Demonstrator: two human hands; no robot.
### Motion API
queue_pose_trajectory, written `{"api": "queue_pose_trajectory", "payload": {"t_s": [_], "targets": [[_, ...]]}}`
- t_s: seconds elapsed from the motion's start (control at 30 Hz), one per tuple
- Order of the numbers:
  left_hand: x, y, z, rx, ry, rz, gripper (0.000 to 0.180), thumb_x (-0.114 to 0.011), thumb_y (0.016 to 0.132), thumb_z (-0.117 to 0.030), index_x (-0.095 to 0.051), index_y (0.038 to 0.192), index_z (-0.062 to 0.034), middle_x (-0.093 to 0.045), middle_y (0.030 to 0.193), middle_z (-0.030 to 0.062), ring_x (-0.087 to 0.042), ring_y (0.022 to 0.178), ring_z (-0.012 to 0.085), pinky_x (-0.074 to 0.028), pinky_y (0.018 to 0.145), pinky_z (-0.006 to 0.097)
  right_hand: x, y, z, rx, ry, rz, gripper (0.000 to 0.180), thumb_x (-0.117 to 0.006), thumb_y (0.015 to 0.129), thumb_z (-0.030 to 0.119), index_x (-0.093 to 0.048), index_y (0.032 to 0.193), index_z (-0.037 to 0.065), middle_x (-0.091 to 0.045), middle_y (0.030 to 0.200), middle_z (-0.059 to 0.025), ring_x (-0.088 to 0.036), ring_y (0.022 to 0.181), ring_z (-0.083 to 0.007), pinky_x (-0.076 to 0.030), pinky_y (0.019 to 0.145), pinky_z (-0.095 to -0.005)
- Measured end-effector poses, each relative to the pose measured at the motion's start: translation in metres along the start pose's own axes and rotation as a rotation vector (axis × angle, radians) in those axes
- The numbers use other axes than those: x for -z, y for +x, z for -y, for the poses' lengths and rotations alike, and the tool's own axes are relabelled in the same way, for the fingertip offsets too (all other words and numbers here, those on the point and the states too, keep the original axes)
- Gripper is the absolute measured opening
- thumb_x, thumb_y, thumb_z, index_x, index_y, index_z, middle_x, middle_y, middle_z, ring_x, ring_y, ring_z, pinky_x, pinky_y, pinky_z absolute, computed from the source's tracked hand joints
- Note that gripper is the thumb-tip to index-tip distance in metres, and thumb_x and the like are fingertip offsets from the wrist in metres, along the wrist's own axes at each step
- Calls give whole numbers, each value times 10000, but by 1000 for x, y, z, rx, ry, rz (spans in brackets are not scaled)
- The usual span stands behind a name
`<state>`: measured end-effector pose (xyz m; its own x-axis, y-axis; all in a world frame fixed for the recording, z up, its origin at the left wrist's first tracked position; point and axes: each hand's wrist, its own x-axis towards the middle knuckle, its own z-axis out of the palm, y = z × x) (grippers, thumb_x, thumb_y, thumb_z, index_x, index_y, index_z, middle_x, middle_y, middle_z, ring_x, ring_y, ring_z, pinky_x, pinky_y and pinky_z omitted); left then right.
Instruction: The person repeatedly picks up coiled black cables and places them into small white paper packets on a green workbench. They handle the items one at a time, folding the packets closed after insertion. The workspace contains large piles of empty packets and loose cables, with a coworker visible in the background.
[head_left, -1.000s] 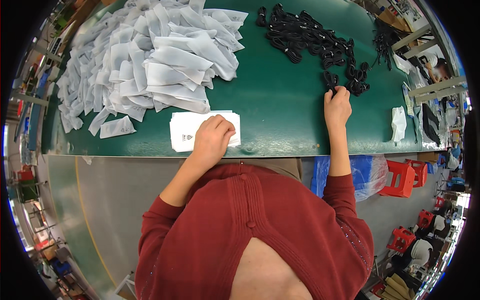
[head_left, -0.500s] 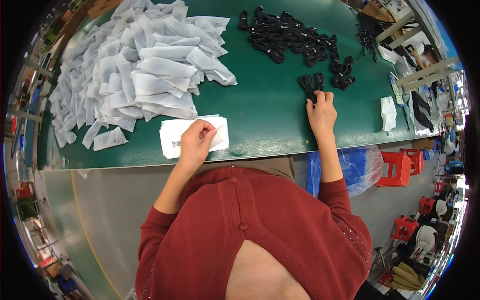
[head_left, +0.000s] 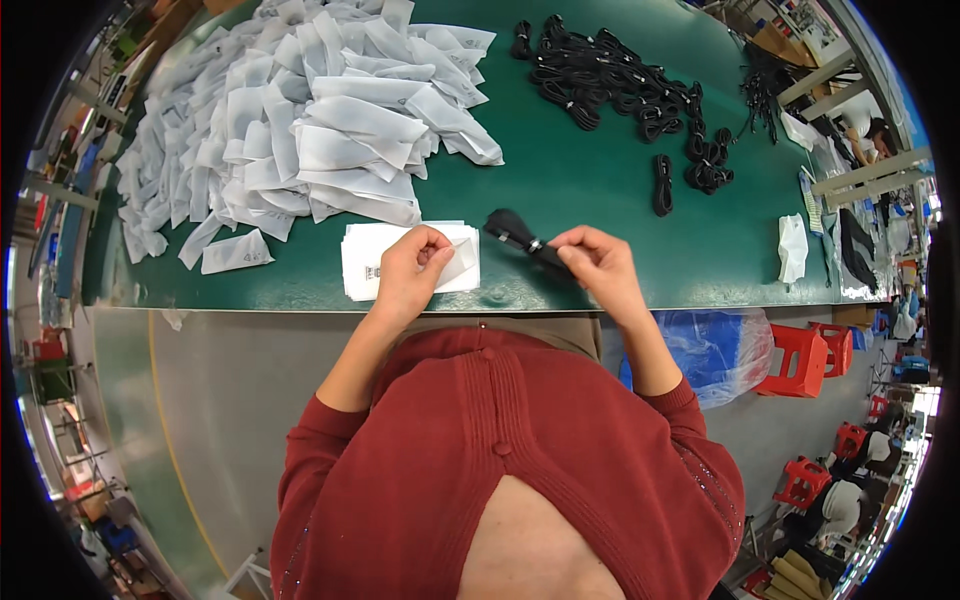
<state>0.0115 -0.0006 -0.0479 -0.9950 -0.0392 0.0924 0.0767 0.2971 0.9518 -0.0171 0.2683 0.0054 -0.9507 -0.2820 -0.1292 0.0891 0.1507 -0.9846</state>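
My left hand (head_left: 410,272) rests on a stack of flat white bags (head_left: 361,248) at the table's front edge. Its thumb and fingers pinch the raised edge of the top white bag (head_left: 462,258). Just to the right, my right hand (head_left: 602,270) grips one end of a bundled black cable (head_left: 513,231), tied at its middle. The bundle's free end points left toward the stack, blurred a little by motion. One more cable bundle (head_left: 662,186) lies alone on the table beyond my right hand.
A large heap of filled white bags (head_left: 270,130) covers the left of the green table (head_left: 560,180). Many black cable bundles (head_left: 610,75) lie at the back right. A crumpled white bag (head_left: 791,248) sits at the right edge. Red stools (head_left: 797,362) stand on the floor.
My right hand has come left and nearer with one cable bundle, leaving another beside where it was. My left hand stays at the stack, pinching the bag's edge.
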Motion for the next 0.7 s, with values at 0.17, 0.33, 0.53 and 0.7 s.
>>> {"api": "queue_pose_trajectory", "payload": {"t_s": [0.17, 0.33, 0.53, 0.7], "targets": [[0, 1, 0, -1, -11, -4, 66, -684, 878, -39, -627, 900, -13, -602, 766, 13, -503, 711, 92, -441, 688, 252, -7, 8, -15, 146, -231, 145, 113, -640, 918, 63, -689, 972, -24, -562, 745, 34, -435, 636, -13, -364, 559, -204], [0, -1, -5, -65, -6, 32, 66, -677, 867, -24, -617, 893, -14, -618, 816, 35, -531, 728, 124, -449, 693, 269, -8, 14, -6, 18, -272, 286, 164, -618, 943, 121, -691, 952, -25, -556, 701, 26, -435, 557, -24, -364, 511, -211], [0, -1, -26, -475, 251, 96, 103, -672, 797, 27, -604, 861, -16, -655, 948, 96, -582, 874, 267, -464, 781, 355, -12, 25, -14, -411, 135, 344, 261, -556, 975, 189, -684, 951, -38, -595, 693, -10, -465, 475, -60, -378, 450, -219], [6, 5, -36, -494, 331, 59, 123, -684, 776, 22, -600, 849, -30, -653, 981, 96, -574, 934, 294, -460, 823, 378, -28, 25, -10, -210, 13, 280, 266, -523, 982, 160, -660, 972, -67, -602, 700, -31, -474, 475, -74, -379, 444, -215]]}}
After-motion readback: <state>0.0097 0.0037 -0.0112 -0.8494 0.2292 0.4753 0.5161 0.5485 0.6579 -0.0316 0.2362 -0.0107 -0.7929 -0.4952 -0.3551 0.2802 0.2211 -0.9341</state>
